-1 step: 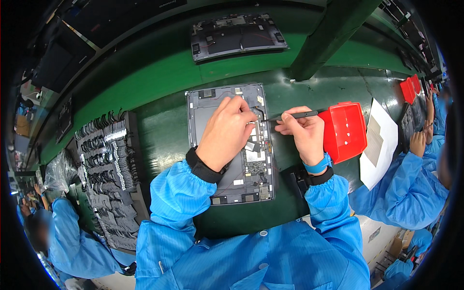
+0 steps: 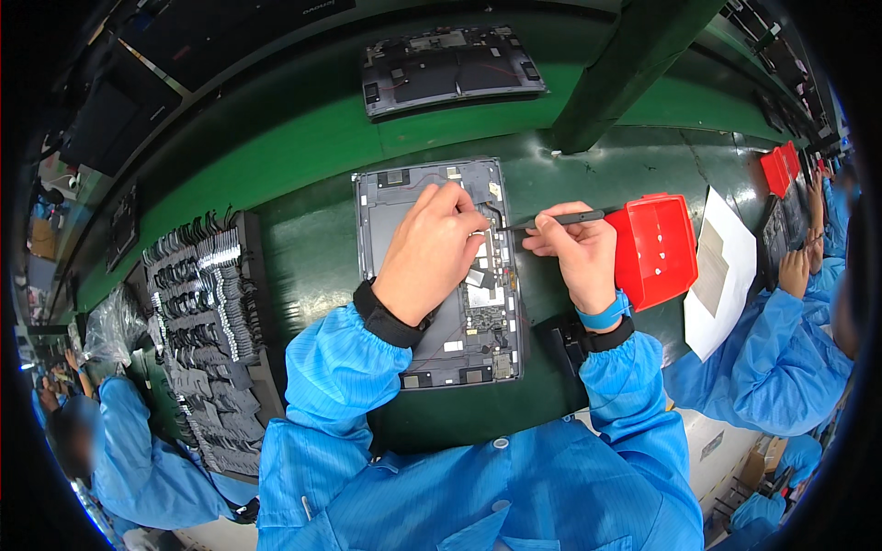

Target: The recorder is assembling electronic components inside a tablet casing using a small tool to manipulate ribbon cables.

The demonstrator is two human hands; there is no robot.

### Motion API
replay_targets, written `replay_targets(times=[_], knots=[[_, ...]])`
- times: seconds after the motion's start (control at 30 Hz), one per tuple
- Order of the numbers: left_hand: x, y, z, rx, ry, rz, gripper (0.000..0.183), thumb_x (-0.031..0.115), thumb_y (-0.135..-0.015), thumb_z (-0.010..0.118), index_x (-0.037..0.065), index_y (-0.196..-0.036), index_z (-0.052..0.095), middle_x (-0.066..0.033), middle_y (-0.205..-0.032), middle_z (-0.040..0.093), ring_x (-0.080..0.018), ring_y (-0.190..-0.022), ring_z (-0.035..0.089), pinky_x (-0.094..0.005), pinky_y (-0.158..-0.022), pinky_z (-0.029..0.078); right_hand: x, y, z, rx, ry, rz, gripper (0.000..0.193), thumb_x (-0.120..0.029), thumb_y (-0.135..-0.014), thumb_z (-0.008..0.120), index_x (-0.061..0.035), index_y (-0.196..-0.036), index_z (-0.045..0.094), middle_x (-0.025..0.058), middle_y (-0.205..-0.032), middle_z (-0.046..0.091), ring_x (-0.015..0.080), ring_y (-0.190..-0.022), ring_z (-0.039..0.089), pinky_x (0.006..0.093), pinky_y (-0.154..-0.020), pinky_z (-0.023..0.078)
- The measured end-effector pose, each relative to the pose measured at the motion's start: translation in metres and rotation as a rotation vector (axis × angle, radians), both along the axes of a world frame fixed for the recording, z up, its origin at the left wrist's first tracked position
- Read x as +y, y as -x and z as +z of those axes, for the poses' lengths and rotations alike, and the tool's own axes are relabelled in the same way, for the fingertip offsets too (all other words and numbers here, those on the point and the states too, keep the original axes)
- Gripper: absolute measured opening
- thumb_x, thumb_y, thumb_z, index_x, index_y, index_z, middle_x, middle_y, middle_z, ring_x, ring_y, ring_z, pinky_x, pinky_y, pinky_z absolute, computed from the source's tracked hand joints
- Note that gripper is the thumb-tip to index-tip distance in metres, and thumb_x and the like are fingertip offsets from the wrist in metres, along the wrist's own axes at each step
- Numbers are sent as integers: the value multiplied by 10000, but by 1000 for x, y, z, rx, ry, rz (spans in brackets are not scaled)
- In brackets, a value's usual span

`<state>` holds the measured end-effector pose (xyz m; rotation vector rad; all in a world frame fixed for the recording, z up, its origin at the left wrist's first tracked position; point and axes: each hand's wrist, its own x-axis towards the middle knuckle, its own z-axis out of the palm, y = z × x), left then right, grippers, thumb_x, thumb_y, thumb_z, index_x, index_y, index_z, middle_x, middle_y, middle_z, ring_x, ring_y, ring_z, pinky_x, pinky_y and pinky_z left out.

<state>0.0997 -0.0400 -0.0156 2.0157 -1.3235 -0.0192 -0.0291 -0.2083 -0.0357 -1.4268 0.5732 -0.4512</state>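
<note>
An opened laptop body lies on the green bench before me, its circuit board and wires bare. My left hand is over its middle, thumb and fingers pinched together at the board; what they hold, if anything, is too small to make out. From the right, my right hand grips dark tweezers like a pen. Their thin tip reaches the board's upper part, close by my left fingertips.
Right of my right hand stands a red bin, with a white sheet beyond it. A tray of dark cable parts sits at left. Another opened laptop body rests at the back, near a green post. Co-workers sit either side.
</note>
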Motion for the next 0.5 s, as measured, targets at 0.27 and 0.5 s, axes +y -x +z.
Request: replay_targets(times=[0.27,0.5], knots=[[0,0,-1,0,5,11,184,3,-738,749,28,-921,740,-88,-947,593,-272,-908,592,-379,-811,515,8,-1,6,-1,74,-8,105,-10,-925,662,51,-1004,633,140,-875,720,188,-762,735,260,-665,587],[0,0,-1,14,5,8,202,-4,-734,751,33,-932,737,-88,-944,591,-272,-907,590,-383,-820,513,5,-2,3,-14,40,-9,91,-2,-923,659,51,-990,629,132,-865,717,185,-760,735,259,-669,590]])
